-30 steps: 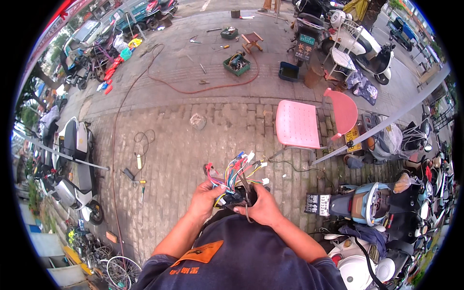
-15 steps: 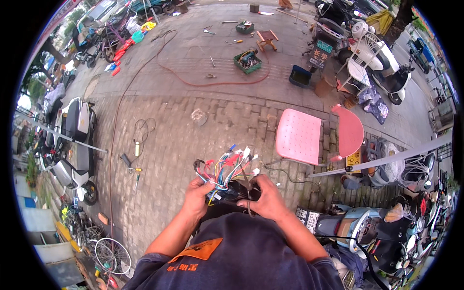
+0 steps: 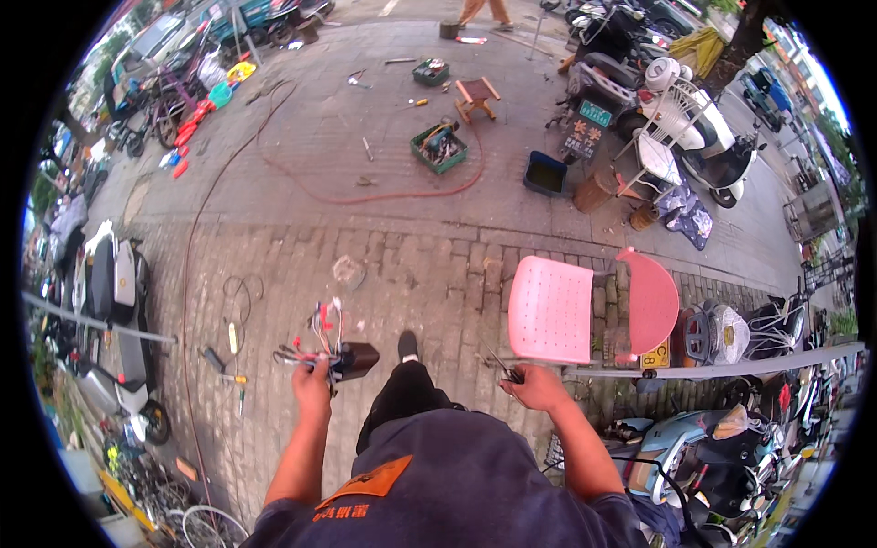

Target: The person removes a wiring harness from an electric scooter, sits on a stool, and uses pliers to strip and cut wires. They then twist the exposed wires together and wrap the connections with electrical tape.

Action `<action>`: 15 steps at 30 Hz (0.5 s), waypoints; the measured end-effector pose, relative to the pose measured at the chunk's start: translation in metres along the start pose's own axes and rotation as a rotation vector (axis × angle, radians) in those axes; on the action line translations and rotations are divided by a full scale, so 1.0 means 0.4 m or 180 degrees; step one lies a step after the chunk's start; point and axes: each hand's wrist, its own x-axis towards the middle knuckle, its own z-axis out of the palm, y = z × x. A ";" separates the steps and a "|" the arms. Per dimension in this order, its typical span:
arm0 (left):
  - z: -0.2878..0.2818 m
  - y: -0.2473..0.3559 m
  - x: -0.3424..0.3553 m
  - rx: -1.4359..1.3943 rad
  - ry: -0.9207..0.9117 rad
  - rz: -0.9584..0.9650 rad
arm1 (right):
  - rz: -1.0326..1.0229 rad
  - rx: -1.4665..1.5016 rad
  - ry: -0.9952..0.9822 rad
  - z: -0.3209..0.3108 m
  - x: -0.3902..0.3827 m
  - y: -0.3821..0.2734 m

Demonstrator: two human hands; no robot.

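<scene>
The hands, joined on the wire bundle (image 3: 320, 342) a moment ago, are now apart: left hand (image 3: 312, 384) grips it at centre-left, right hand (image 3: 534, 385) clasps a small tool (image 3: 505, 368).

Earlier both hands met at the frame's lower middle, working together on the wire bundle. Now they are well apart. The left hand (image 3: 311, 382) has swung out to the lower left and alone grips the wire bundle (image 3: 324, 347) with its black box. The right hand (image 3: 537, 386) has let go and moved to the lower right, just below the pink chair (image 3: 550, 309), with a small dark tool (image 3: 508, 370) at its fingers. A leg and black shoe (image 3: 407, 345) now show between the hands.
</scene>
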 end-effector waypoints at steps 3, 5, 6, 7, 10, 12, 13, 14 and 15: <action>0.011 -0.041 0.203 0.0747 -0.0084 0.0145 | 0.0535 0.0191 0.0307 0.053 0.167 0.104; 0.024 -0.080 0.343 0.1141 -0.0153 0.0248 | 0.1020 0.0223 0.0359 0.060 0.254 0.155; 0.013 -0.103 0.405 0.1325 -0.0215 0.0263 | 0.1233 0.0367 0.0334 0.079 0.292 0.202; 0.015 -0.099 0.461 0.1521 -0.0290 0.0277 | 0.1461 0.0522 0.0303 0.102 0.322 0.253; 0.043 -0.071 0.609 0.1869 -0.0377 -0.0175 | 0.1990 0.1053 0.0273 0.138 0.386 0.336; 0.055 -0.070 0.686 0.1802 -0.0476 -0.0235 | 0.2054 0.1336 0.0471 0.142 0.434 0.345; 0.052 -0.082 0.722 0.1679 -0.0421 -0.0401 | 0.1958 0.1441 0.0667 0.139 0.462 0.343; 0.045 -0.106 0.762 0.1566 -0.0383 -0.0555 | 0.1871 0.1559 0.0878 0.130 0.502 0.345; 0.065 -0.104 0.779 0.1849 -0.0307 -0.0546 | 0.2152 0.1762 0.0735 0.113 0.559 0.357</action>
